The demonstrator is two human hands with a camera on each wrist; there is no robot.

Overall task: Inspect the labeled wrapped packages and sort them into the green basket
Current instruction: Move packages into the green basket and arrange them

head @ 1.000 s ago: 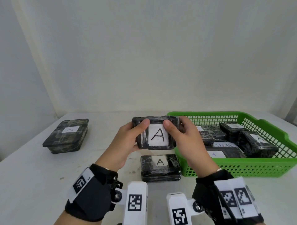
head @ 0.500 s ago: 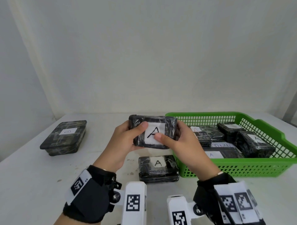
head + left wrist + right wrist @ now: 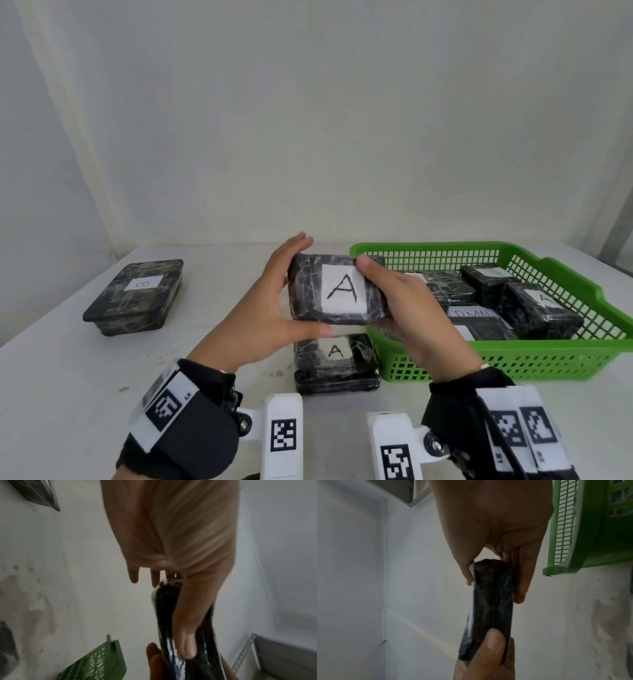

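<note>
Fingers of left hand [image 3: 267,318] and right hand [image 3: 407,308] clamp opposite ends of the held package [image 3: 337,291], label A facing up, beside the green basket [image 3: 548,356]; suggest: confirm letter, keep level, lower over rim.

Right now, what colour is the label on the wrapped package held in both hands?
White, with a black handwritten A, on the black plastic-wrapped package; clearest in the head view.

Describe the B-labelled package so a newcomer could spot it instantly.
Start at the green basket on the table's right, then look to the far left. The B package lies there alone, flat and wider than the A packages, and is the only one marked B.
</note>
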